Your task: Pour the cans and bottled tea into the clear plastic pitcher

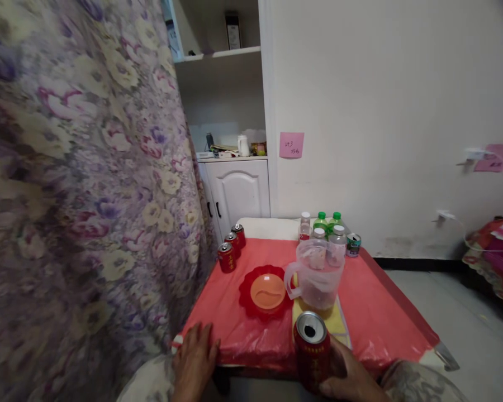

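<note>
My right hand (pixel 349 369) is wrapped round a red drink can (pixel 312 354) at the front edge of the table. The can stands nearly upright, and a dark opening shows in its silver top. My left hand (pixel 195 355) rests on the table's front left corner, its fingers stretched out and holding nothing. Beyond the can, a clear plastic pitcher (pixel 318 285) with its handle to the left stands on a yellow cloth (pixel 339 321). Left of the pitcher lies a red scalloped plate (pixel 246 298) with an orange middle.
Three red cans (pixel 227 258) line the table's left edge. Behind the pitcher stand several bottles with white or green caps (pixel 336 216), and a small green can (pixel 353 245). A red cover (pixel 381 301) lies over the table. A floral curtain (pixel 109 167) hangs close on the left.
</note>
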{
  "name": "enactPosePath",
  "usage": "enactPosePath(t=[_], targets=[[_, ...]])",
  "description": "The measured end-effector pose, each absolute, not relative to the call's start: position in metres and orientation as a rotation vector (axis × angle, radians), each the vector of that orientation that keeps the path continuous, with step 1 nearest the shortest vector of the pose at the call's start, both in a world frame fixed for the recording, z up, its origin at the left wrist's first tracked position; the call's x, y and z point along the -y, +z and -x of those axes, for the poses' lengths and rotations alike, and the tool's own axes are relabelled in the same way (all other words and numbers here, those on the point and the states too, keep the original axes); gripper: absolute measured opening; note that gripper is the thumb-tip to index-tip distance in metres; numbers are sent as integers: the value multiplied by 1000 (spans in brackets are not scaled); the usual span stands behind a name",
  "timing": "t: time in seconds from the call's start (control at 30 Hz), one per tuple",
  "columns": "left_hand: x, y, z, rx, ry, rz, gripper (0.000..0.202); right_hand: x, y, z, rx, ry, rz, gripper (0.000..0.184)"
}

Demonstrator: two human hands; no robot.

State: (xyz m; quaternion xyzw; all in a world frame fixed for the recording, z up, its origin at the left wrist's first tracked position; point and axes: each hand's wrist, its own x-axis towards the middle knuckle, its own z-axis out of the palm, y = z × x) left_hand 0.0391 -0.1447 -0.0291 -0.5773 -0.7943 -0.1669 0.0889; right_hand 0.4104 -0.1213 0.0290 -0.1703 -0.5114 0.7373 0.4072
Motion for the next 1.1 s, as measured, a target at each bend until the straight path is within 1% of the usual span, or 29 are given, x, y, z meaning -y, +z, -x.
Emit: enactPosePath(t=[0.2, 0.33, 0.43, 0.5, 0.6, 0.67, 0.73, 0.83, 0.9, 0.97, 1.03, 1.1], targets=[[163, -31, -24, 2395, -440, 1677, 48, 123, 28, -408, 1294, 1894, 434, 98], [169, -31, -14, 2359, -492, 1681, 46, 122, 26, -407, 1298, 1886, 413, 95], [170, -23, -16, 2330, -519, 1667, 44, 118, 20, -405, 1299, 1857, 406, 93], [170, -10, -32, 2298, -620, 1692, 42, 116, 15, -404, 1279, 1848, 405, 93], [171, 17, -78, 2258, -1073, 1969, 41, 115, 12, -401, 1240, 1842, 419, 92], [172, 31, -116, 2298, -1296, 2215, 43, 115, 13, -399, 1247, 1843, 412, 90], [172, 37, -151, 2304, -1425, 2447, 50, 115, 17, -396, 1255, 1841, 399, 89], [170, 28, -186, 2170, -1600, 2664, 71, 115, 20, -394, 1235, 1833, 376, 89], [165, 17, -199, 2086, -1710, 2685, 80, 115, 21, -394, 1209, 1840, 353, 88], [160, 9, -208, 2092, -1789, 2614, 83, 116, 22, -393, 1189, 1851, 340, 88], [156, 6, -213, 2169, -1813, 2530, 87, 118, 25, -393, 1190, 1850, 351, 87], [154, 5, -215, 2221, -1800, 2535, 89, 120, 31, -393, 1220, 1848, 373, 82]])
